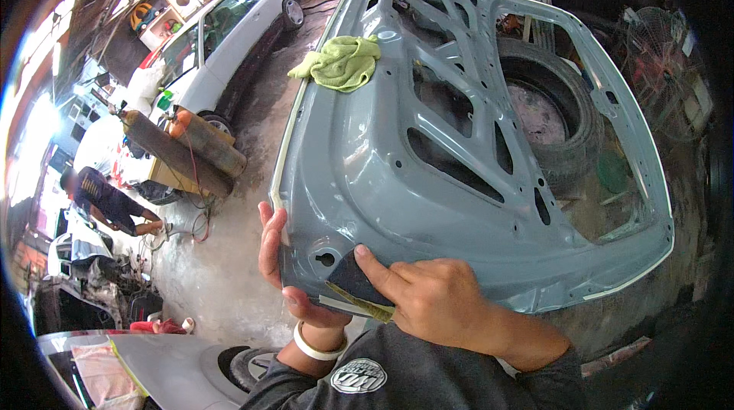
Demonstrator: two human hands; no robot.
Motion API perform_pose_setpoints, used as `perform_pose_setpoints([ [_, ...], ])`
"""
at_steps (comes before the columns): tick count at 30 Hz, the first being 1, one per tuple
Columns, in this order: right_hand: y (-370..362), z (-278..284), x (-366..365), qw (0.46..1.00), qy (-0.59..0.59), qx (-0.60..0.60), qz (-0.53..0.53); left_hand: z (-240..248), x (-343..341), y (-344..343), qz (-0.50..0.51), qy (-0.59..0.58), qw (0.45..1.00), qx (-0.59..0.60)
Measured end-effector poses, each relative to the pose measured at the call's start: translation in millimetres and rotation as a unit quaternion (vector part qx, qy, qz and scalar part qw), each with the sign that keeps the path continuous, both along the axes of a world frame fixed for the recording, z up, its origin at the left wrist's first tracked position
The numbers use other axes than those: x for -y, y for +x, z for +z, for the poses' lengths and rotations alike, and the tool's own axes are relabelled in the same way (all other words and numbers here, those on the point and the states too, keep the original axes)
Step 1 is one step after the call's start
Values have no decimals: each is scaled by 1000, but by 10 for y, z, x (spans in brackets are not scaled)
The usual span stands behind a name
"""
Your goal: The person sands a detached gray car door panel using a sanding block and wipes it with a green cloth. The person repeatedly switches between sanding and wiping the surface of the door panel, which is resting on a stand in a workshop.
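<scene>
A grey-painted car panel [367,158] with cut-outs and a window opening, like a door or tailgate, spreads out in front of me. My left hand [283,261] grips its near left corner, fingers around the outer side and thumb at the near edge. Under my right hand [432,295] is a dark sanding sheet [353,278], its yellowish edge pad folded along the panel's near rim. The right index finger presses the sheet down beside a keyhole-shaped hole [325,259]. A crumpled light-green cloth [342,64] lies on the panel's far left side.
A tire [547,66] shows beneath the window opening, with a caged fan [664,70] to the right. Gas cylinders [183,150] and a white car [229,35] stand left. Another person [111,200] bends at far left. A grey car fender [176,368] is at lower left.
</scene>
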State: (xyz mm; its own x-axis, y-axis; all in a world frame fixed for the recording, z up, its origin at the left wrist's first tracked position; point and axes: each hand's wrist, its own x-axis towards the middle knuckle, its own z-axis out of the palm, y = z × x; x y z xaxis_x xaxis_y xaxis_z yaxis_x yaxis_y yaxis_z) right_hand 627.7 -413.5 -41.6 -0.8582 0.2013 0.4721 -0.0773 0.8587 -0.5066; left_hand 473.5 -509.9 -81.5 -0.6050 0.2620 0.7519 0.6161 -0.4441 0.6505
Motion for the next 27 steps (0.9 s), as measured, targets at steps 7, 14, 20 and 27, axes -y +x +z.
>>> perform_pose_setpoints([
  [7, 163, 13, -171, 996, 62, 41, 52, -19, -7, 10, -7, -5, 1000, 0],
  [14, 366, 71, -375, 985, 109, 99, 92, -11, -4, -18, -14, 5, 1000, 9],
  [20, 74, -19, -349, 993, 85, -5, 88, 6, -16, 21, -14, -1, 1000, -7],
  [27, 367, -45, -404, 984, 95, 105, 108, -119, 4, -58, -12, 18, 999, -28],
])
